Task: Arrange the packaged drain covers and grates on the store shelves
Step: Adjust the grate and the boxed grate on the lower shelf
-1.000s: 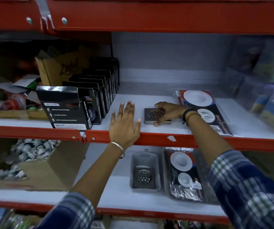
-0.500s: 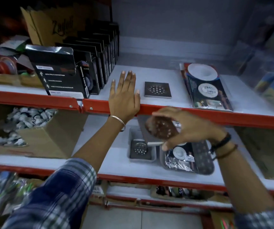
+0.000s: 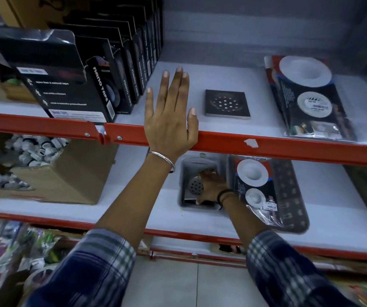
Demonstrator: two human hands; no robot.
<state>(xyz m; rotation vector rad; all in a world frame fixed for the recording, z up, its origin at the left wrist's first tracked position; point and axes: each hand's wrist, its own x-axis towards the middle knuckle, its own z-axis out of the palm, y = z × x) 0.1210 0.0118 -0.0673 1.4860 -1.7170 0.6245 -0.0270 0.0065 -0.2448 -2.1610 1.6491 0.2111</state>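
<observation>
A square dark grate (image 3: 227, 104) lies flat on the upper shelf, just right of my left hand (image 3: 169, 120). That hand rests open, palm down, over the red shelf edge (image 3: 288, 149). On the lower shelf my right hand (image 3: 213, 187) reaches into a grey plastic pack (image 3: 184, 169) and grips a round perforated grate (image 3: 194, 185) there. A bagged set of white drain covers (image 3: 308, 96) lies at the upper right. A similar bag (image 3: 255, 187) lies beside the grey pack, on a long dark grate (image 3: 288, 196).
A row of black nano tape boxes (image 3: 71, 89) stands on the upper shelf at the left. Below them sits a cardboard box (image 3: 67, 173) full of small white fittings. More goods fill the bottom shelf, blurred.
My right hand left the square grate on the upper shelf, lifted out a round grate, and came down into the grey pack on the lower shelf. My left hand stayed on the shelf edge.
</observation>
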